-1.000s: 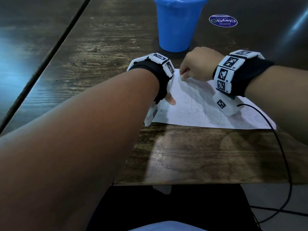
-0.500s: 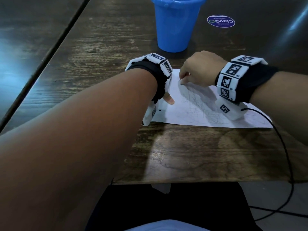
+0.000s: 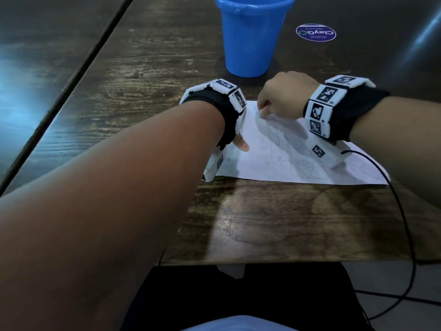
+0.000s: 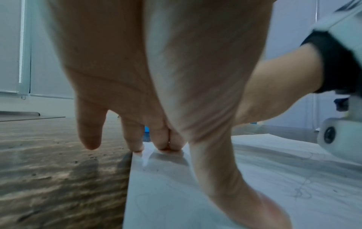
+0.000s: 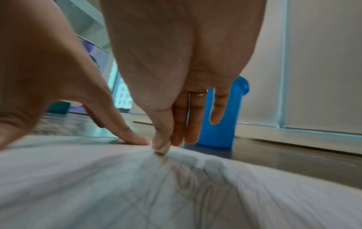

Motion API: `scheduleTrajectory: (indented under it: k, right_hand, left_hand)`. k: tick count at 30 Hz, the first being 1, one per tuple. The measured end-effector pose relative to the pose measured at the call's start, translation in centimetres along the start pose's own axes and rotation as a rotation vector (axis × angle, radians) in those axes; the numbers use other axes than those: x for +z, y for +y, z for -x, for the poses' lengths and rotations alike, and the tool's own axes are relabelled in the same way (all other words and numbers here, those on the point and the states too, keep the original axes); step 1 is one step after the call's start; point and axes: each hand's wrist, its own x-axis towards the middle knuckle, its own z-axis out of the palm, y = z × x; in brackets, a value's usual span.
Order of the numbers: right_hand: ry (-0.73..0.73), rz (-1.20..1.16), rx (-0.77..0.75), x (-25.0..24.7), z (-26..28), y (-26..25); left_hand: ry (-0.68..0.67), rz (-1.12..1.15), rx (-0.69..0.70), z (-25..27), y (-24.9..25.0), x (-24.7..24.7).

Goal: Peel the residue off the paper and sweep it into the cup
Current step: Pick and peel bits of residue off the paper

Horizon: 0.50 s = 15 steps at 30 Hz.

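Observation:
A white paper (image 3: 274, 161) with thin pen scribbles lies on the dark wooden table (image 3: 143, 75). My left hand (image 3: 241, 145) presses its left edge flat; in the left wrist view the straight fingers (image 4: 166, 144) and the thumb bear down on the paper (image 4: 176, 193). My right hand (image 3: 263, 111) is at the far edge, and thumb and index tip (image 5: 161, 148) meet in a pinch on a small grey bit of residue. The paper (image 5: 137, 186) puckers toward that spot. The blue cup (image 3: 250, 37) stands upright just beyond both hands.
A round blue sticker (image 3: 315, 32) lies right of the cup. A black cable (image 3: 405, 235) runs from my right wrist over the table's near edge. A dark seam (image 3: 71, 75) crosses the table at the left.
My right hand has shifted slightly nearer along the paper's far edge, its fingertips staying on the sheet. The left hand has kept its place on the left edge.

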Motion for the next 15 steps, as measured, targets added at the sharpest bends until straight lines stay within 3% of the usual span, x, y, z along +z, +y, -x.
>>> scheduleTrajectory:
  k: [4, 7, 10, 12, 15]
  right_hand:
    - [0.044, -0.032, 0.087, 0.7, -1.0, 0.4]
    - [0.050, -0.082, -0.007, 1.3, -1.1, 0.3]
    - [-0.063, -0.180, -0.108, 0.5, -0.3, 0.2]
    - [-0.121, -0.203, -0.132, -0.1, 0.0, 0.3]
    - [-0.085, -0.172, -0.086, -0.1, -0.5, 0.7]
  left_hand:
    - [0.024, -0.030, 0.005, 0.2, -0.1, 0.3]
    - [0.013, -0.026, 0.015, 0.5, 0.0, -0.1]
    - [-0.010, -0.012, 0.005, 0.8, 0.1, -0.6]
    - [0.002, -0.017, 0.002, 0.9, 0.1, -0.6]
    - [0.009, -0.049, -0.006, 1.2, 0.2, -0.7]
